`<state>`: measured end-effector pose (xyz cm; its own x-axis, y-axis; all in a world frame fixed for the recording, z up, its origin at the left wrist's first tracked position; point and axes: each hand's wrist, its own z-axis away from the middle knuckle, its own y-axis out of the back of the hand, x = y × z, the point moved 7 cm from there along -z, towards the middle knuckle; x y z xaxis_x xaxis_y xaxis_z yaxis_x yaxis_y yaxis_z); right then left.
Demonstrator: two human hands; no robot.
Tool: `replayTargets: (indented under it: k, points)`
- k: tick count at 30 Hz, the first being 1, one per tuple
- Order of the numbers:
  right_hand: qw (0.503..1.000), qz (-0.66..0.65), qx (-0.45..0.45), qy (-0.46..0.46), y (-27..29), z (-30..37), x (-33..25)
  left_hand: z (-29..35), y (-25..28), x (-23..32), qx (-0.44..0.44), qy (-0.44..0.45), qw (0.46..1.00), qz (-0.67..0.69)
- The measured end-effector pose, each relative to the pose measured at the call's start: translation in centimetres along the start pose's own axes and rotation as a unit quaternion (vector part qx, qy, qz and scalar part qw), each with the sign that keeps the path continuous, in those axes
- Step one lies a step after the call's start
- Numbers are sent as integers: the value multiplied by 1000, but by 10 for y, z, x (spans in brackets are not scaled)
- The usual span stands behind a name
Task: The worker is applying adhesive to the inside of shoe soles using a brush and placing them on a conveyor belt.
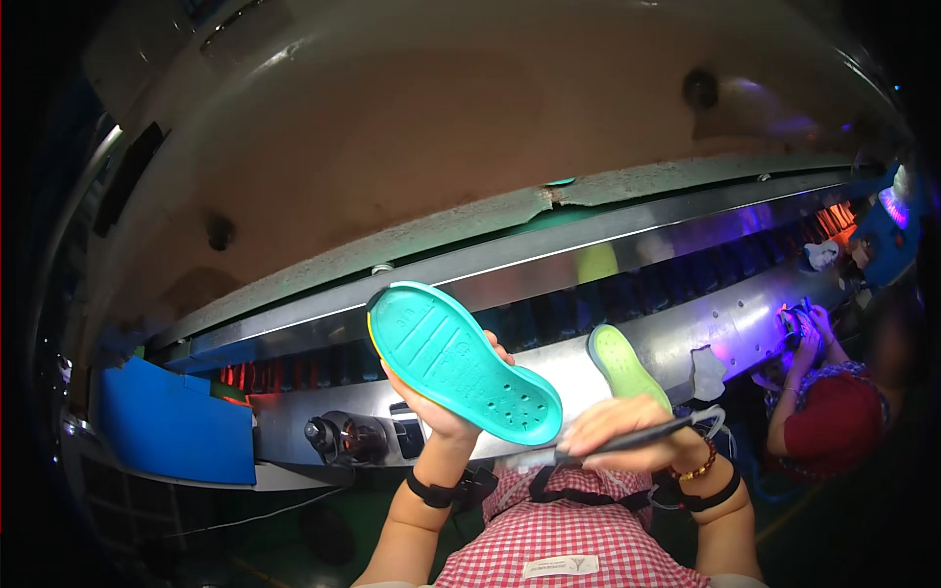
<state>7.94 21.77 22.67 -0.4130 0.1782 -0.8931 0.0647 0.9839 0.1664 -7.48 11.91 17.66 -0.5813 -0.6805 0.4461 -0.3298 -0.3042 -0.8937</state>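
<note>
My left hand [439, 414] is closed around a teal shoe sole [446, 365] from beneath, its ribbed and dotted face turned up. The sole is tilted, with its broader end at the upper left and a black and yellow strip along that edge. Close by the sole's lower right end, my right hand [619, 427] is wrapped round a slim black-handled tool [642, 435]. A grey loop shows at the tool's right end; its pale left end is blurred, so its kind is unclear. Beyond my right hand lies a lime-green shoe sole [627, 361] on the metal bench [534, 365].
At the left stand a blue box-shaped cover [172, 421], a dark round container [358, 439] and a phone [407, 431]. Right of the green sole lies a whitish scrap [708, 372]. Another person [833, 421] works under purple light at the far right. A metal rail [323, 312] runs behind the bench.
</note>
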Motion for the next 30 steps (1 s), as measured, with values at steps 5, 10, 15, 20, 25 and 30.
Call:
replayTargets:
  k: [5, 10, 15, 20, 25, 30]
  points:
    - [999, 39, 2, -23, -5, -2, 11, -5, 0, -1, -12, -9, 999, -30]
    - [972, -179, 80, -127, 10, 8, 34, 0, -17, 0, -79, 37, 996, -4]
    - [900, -334, 190, -206, -8, 11, 44, 36, -12, -40, -16, 115, 993, -10]
    - [982, -84, -36, -165, -9, 0, 5, 27, 17, -36, -122, 196, 971, -64]
    - [997, -11, -7, -70, 1, -8, 2, 20, -5, -34, -173, 259, 937, -155]
    - [986, -7, -161, -45, -4, -8, -15, 29, 5, -37, -159, 395, 889, -166]
